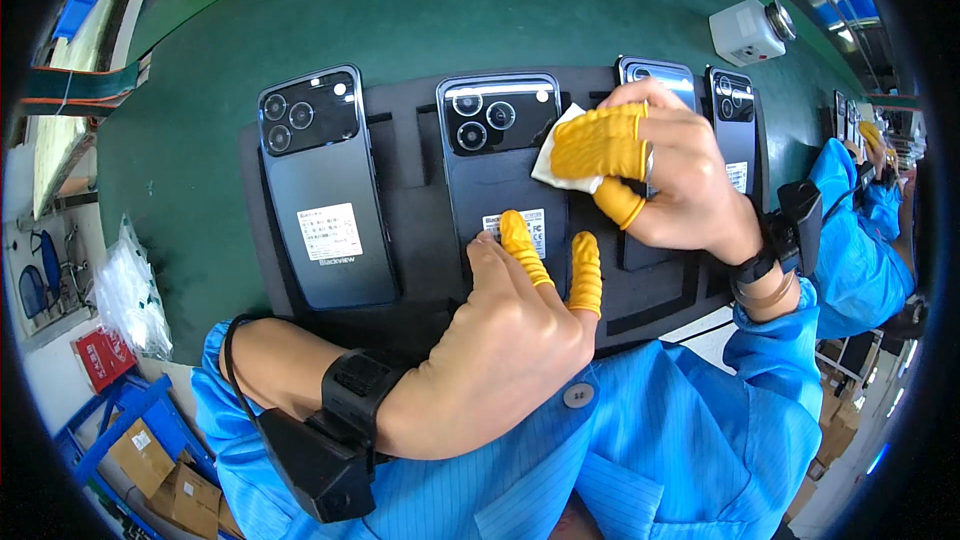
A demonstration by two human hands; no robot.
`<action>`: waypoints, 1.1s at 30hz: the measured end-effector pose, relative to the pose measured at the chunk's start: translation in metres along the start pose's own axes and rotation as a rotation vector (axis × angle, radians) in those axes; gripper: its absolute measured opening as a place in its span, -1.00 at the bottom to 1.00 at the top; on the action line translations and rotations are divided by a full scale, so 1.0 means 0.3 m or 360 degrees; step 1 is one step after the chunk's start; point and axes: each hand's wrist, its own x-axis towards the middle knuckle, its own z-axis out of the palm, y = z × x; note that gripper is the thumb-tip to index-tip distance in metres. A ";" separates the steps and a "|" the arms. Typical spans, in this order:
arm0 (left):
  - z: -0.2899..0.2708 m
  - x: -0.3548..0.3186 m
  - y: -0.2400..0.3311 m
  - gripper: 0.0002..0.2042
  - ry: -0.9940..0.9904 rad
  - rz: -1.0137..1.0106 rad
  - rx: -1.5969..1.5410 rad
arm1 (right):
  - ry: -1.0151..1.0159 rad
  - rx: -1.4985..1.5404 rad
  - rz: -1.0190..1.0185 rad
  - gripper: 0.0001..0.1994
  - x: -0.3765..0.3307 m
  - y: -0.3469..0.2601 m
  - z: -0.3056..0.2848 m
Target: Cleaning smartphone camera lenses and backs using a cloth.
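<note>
My left hand [500, 340] spans the lower part of a dark smartphone [500, 185], lying back up with three round camera lenses. Yellow finger cots cover two digits: one rests on its white label, the other beside its right edge. In my right hand [685, 175] is a folded white wiping cloth [565, 162], pressed by yellow-covered fingers against the phone's upper right edge. A similar smartphone [325, 180] lies to the left, its label fully visible. To the right, a third smartphone [655, 72] is partly hidden behind my right hand. A fourth smartphone [735, 115] lies beyond it.
The phones lie on a dark padded mat [410, 160] over a green tabletop [400, 30]. A white bottle [745, 32] stands at the far right. Plastic bags [132, 300] hang at the left, above a red box [102, 358]. At right is another person's blue sleeve [860, 260].
</note>
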 end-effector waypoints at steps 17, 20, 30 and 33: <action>-0.010 -0.003 -0.011 -0.47 -0.0074 0.0067 0.0031 | 0.0341 0.0067 0.0318 -0.78 0.047 0.020 0.090; -0.003 -0.004 -0.009 -0.47 -0.0051 0.0045 -0.0013 | 0.0355 0.0144 0.0425 -0.78 0.039 0.025 0.095; -0.007 -0.006 -0.010 -0.46 -0.0075 0.0081 0.0030 | 0.0395 0.0450 0.0644 -0.78 0.034 0.012 0.086; -0.006 -0.004 -0.009 -0.46 -0.0086 0.0063 0.0003 | 0.0366 0.0437 0.0645 -0.77 0.028 0.012 0.076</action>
